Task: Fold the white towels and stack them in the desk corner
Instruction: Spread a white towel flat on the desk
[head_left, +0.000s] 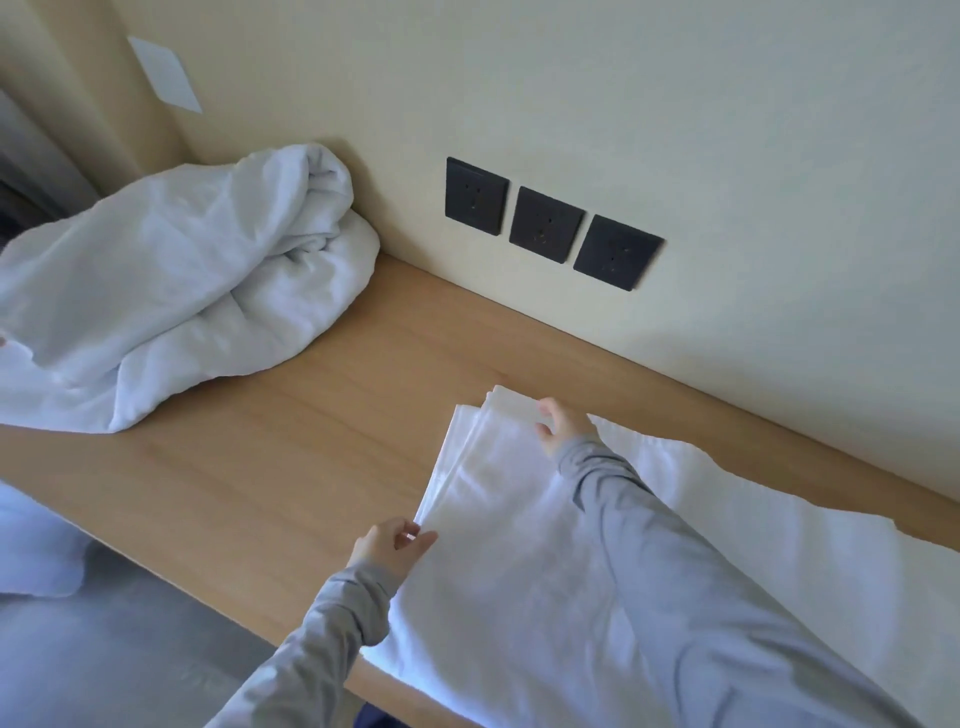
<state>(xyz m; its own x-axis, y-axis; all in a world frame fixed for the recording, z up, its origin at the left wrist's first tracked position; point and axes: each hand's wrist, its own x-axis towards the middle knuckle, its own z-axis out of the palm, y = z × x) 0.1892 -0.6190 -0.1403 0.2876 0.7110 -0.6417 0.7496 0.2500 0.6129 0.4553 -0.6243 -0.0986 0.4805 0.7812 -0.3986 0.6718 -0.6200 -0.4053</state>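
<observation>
Cream wall (701, 104) behind, light wood desk (291, 467) running along it into a corner at far left.

Folded towel (519, 582): white, flat on the desk, several layers. It ran from both grips off to the right and toward the person, near edge overhanging the desk front. Layer edges showed stacked along the left side, between the two hands.

Crumpled towel (182, 280): white, loose heap, unfolded. It sat well left of both grips and farther back, in the desk corner against the wall, apart from the folded towel with bare wood between.

Grey sleeves on both arms. The right sleeve (701, 571) lay across the folded towel; the left sleeve (322, 639) came in over the desk front.

Grey floor (130, 660) below and left of the left grip, with more white fabric (36, 551) at the frame edge; couldn't tell what it was.

Three black sockets (545, 224) in a row on the wall, above and behind the right grip.

Right hand (561, 428): fingers curled over the far-left corner of the folded towel, holding the layers there.

Left hand (389, 545): thumb and fingers pinching the near end of that same left edge, narrow grip.

White plate (165, 73) on the side wall, far up and left of both grips.
</observation>
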